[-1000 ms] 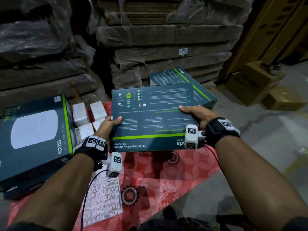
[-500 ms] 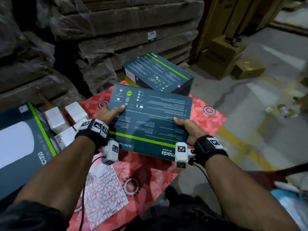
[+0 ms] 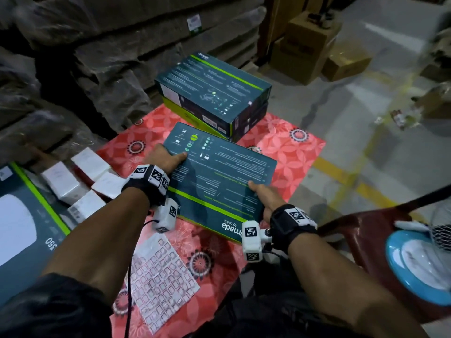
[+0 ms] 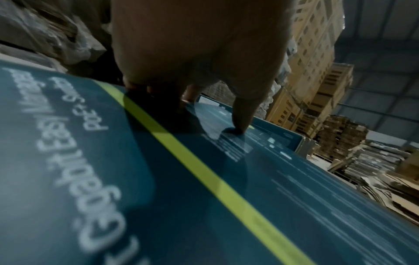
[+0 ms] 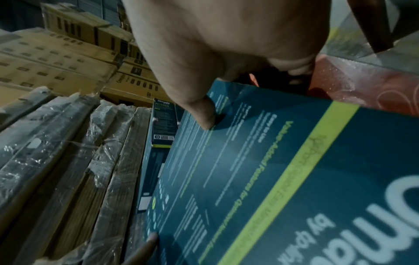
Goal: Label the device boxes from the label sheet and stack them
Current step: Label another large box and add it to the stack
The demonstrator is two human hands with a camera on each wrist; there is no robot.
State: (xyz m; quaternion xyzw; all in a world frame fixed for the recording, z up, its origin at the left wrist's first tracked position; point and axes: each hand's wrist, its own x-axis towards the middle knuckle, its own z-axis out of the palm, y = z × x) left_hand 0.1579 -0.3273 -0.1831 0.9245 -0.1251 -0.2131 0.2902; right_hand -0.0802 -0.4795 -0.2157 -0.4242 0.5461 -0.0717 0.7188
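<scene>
A flat dark teal switch box (image 3: 219,176) with a lime stripe is held between both hands over the red floral mat (image 3: 288,152). My left hand (image 3: 166,158) grips its left edge, thumb on top (image 4: 242,123). My right hand (image 3: 262,193) grips the right edge, thumb pressed on the printed face (image 5: 204,116). Beyond it stands a stack of two similar teal boxes (image 3: 214,93). The label sheet (image 3: 161,281) lies on the mat near me, below the left forearm.
A large teal access-point box (image 3: 26,225) lies at the left, with several small white boxes (image 3: 80,184) beside it. Wrapped cardboard stacks (image 3: 122,45) rise behind. Brown cartons (image 3: 314,45) sit at the back right. A dark red chair (image 3: 366,230) and blue fan base (image 3: 417,264) stand at the right.
The held box has come down from chest height toward the mat, in front of the stacked boxes. The head view has tilted down and right. Both hands keep their grip.
</scene>
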